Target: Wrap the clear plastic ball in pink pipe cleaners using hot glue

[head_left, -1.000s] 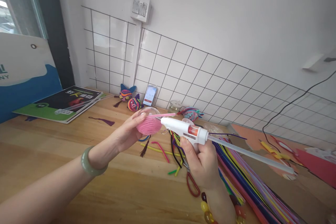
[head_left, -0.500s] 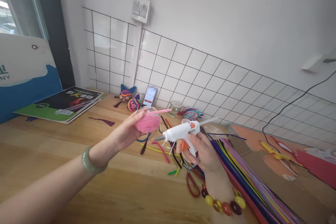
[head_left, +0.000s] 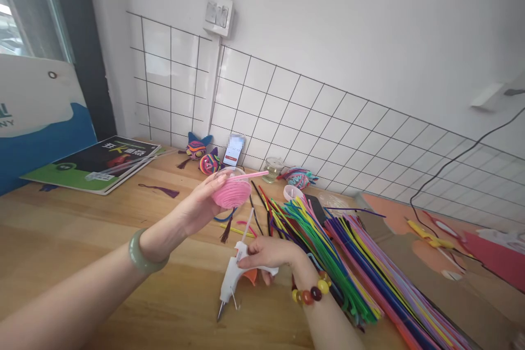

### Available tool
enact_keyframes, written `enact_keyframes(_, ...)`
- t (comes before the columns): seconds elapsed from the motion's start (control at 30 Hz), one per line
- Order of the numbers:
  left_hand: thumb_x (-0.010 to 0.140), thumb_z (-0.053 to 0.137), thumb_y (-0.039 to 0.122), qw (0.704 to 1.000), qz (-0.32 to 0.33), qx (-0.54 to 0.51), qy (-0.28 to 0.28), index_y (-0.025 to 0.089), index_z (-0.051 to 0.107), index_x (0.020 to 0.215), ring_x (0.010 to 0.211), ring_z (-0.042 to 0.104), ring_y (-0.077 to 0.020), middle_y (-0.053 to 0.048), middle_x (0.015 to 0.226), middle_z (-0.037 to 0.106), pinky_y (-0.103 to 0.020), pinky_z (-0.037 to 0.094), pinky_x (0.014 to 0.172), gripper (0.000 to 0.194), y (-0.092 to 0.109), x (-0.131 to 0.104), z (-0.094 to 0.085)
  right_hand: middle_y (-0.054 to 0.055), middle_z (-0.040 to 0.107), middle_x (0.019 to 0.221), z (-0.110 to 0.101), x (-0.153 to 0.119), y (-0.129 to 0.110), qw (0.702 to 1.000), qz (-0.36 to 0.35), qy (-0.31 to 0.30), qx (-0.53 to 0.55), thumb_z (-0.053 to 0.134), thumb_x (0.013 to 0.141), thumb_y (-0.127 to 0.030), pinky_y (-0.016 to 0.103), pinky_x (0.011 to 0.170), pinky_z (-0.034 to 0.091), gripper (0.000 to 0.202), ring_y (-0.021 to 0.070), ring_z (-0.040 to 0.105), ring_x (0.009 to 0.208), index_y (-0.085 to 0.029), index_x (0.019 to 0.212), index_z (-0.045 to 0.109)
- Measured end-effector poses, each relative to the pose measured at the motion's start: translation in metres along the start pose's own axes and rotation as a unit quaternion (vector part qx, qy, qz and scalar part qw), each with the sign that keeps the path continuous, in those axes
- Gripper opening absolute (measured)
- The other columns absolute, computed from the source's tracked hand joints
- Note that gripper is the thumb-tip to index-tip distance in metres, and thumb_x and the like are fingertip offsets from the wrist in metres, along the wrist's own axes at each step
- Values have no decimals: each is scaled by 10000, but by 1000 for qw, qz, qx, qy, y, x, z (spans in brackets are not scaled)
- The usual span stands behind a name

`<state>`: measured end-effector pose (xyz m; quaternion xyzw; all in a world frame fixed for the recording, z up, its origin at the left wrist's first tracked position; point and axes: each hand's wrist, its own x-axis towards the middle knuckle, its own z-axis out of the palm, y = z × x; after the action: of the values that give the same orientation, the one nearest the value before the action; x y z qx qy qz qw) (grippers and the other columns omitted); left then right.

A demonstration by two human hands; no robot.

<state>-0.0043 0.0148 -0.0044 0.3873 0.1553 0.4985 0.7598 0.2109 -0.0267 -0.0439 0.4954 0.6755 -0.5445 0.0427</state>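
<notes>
My left hand [head_left: 204,192] is closed around a clear round shell wound with pink pipe cleaner [head_left: 232,194]. One loose pink end sticks out to the right from its top edge. In my right hand [head_left: 273,254] is a white glue gun [head_left: 234,275] with an orange trigger, held low over the wooden table. Its metal nozzle points down towards me, and a glue stick [head_left: 248,224] juts from its back end. Just behind the glue gun lie a dark tassel [head_left: 226,231] and a few loose pipe cleaner pieces.
Bundles of coloured pipe cleaners [head_left: 328,251] lie to the right. Along the wall stand a phone [head_left: 234,150], a glass jar [head_left: 273,168] and several colourful wrapped ornaments [head_left: 210,161]. Booklets [head_left: 94,161] lie at left, a yellow tool [head_left: 430,238] on the cardboard at right.
My right hand has brought the glue gun down and nearer to me, turning its nozzle from leftward to downward. The pink shell in my left hand has hardly moved.
</notes>
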Motion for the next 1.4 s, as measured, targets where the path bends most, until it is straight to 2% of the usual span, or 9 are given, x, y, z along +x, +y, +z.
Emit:
enact_keyframes(0.13,798,738,395,1000,-12,27,10,210,668,1125,973,646,-215,-84,1150,682,-287,511,762,381,0,-2,3,-39,533,430,4,-3,-3,992,-7,121,-43,697,781,-432,223,439,362,398,118,510,395,-180,502,568)
enact_keyframes(0.2,803,729,407,999,-9,49,-7,190,668,1122,938,643,-216,-91,1073,693,-270,496,714,391,0,-3,5,-28,572,525,5,-13,-11,976,-29,210,-54,711,774,-393,228,499,375,303,137,555,524,-177,585,616)
enact_keyframes(0.27,807,720,414,997,-7,69,-26,179,669,1109,875,636,-205,-83,991,695,-256,477,661,386,-1,-5,7,-9,646,720,7,-26,-23,949,-70,303,-39,661,825,-384,242,583,421,196,147,590,660,-189,842,672)
enact_keyframes(0.33,807,717,422,996,-14,79,-26,196,668,1114,816,628,-190,-63,946,695,-252,466,629,384,-3,-6,8,-5,644,778,10,-38,-37,893,-158,421,13,669,826,-377,268,637,456,251,149,588,688,-191,993,654)
enact_keyframes(0.4,806,721,412,996,-20,80,-26,222,667,1127,810,635,-191,-55,969,703,-264,474,642,377,-6,-7,8,-17,619,758,16,-48,-49,841,-226,490,49,696,808,-382,271,650,475,288,143,581,684,-197,1021,640)
enact_keyframes(0.47,810,723,390,995,-16,87,-48,231,672,1130,870,644,-205,-64,1049,703,-282,490,690,361,-10,-8,10,-15,613,753,22,-55,-58,802,-279,525,66,697,814,-377,271,667,495,251,142,588,694,-199,982,641)
enact_keyframes(0.57,801,738,364,993,-8,98,-68,218,679,1124,985,637,-228,-85,1140,689,-303,501,790,360,-14,-10,12,9,648,775,28,-59,-63,766,-319,553,71,655,857,-356,283,681,520,176,148,613,704,-199,936,653)
enact_keyframes(0.77,709,816,372,995,-23,90,-36,209,676,1113,995,650,-256,-100,1095,720,-325,504,811,458,-18,-12,15,6,658,687,29,-61,-60,731,-296,613,37,589,910,-329,284,623,498,174,149,621,641,-195,847,682)
enact_keyframes(1.4,732,799,355,994,16,70,-88,202,666,1133,1028,658,-261,-109,1113,720,-353,501,878,449,-18,-13,15,21,670,776,23,-58,-58,763,-307,568,45,587,897,-316,299,693,503,149,170,631,750,-204,807,626)
